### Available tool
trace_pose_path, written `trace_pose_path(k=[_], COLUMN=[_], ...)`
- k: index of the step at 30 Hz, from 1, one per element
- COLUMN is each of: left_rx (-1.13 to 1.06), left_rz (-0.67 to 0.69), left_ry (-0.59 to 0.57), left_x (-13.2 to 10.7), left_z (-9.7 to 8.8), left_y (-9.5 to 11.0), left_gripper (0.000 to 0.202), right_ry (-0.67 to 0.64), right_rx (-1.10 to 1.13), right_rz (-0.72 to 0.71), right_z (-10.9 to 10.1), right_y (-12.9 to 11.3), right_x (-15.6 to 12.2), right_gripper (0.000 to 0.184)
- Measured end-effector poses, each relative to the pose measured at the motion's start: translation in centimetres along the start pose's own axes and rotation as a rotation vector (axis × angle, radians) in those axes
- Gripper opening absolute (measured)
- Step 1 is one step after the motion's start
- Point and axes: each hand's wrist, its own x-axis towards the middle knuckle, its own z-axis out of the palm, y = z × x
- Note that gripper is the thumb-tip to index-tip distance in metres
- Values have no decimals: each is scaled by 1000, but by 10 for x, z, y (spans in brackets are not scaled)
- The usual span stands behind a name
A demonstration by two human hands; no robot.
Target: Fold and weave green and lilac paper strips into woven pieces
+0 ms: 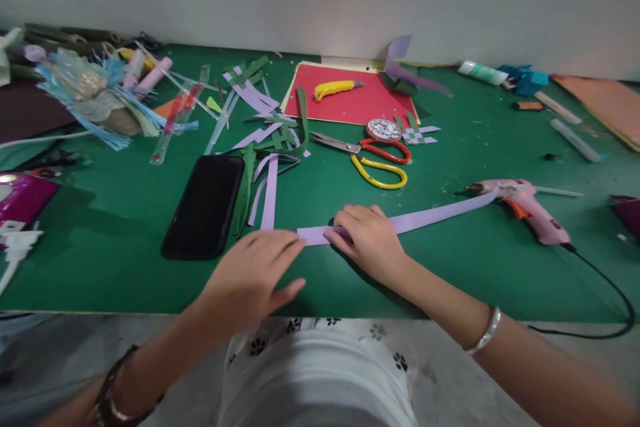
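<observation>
The left hand (pixel 255 273) hovers or rests low over the green tabletop (pixel 440 273), fingers stretched out side by side and thumb spread away from them, its fingertips at the near-left end of a lilac paper strip (pixel 430 217); whether they touch it I cannot tell. The right hand (pixel 370 240) lies across that strip with fingers curled and thumb laid along it; whether it pinches the paper or only presses it down is hidden. From the right hand the strip runs out towards just before three o'clock, where its far end overlaps the pink hot glue gun (pixel 533 207) in view. At twelve o'clock from the right hand lie open scissors (pixel 380 157) with one red and one yellow handle; beyond them, at about half past eleven, a yellow utility knife (pixel 337 89) rests on red paper (pixel 350 110). A small woven paper piece (pixel 420 135) sits at one o'clock. From the left hand, a black smartphone (pixel 203 207) lies at about half past ten, and dark green paper strips (pixel 245 193) at twelve.
</observation>
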Motion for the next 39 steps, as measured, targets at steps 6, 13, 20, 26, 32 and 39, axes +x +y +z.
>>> trace_pose_path(k=[6,13,20,26,32,39], left_rx=[62,23,134,-75,-84,-126], left_rz=[-737,-861,-680,-152,-112,-94], left_ry=[-43,-143,-6,-106,-362,-317], left_x=[13,22,28,52,59,54], left_z=[-19,-18,-18,-7,0,-2], left_y=[-63,-76,-64,0,20,13], left_gripper=[66,61,61,30,20,21], right_ry=[-16,-35,-59,-46,-58,-71], right_rx=[0,-13,-14,0,-11,-60], right_rz=[22,18,20,-6,-58,-67], right_z=[-1,-2,-3,-2,-15,-24], right_y=[-1,-2,-2,-1,0,-3], right_x=[1,1,1,0,-9,-15], right_gripper=[20,19,19,18,14,6])
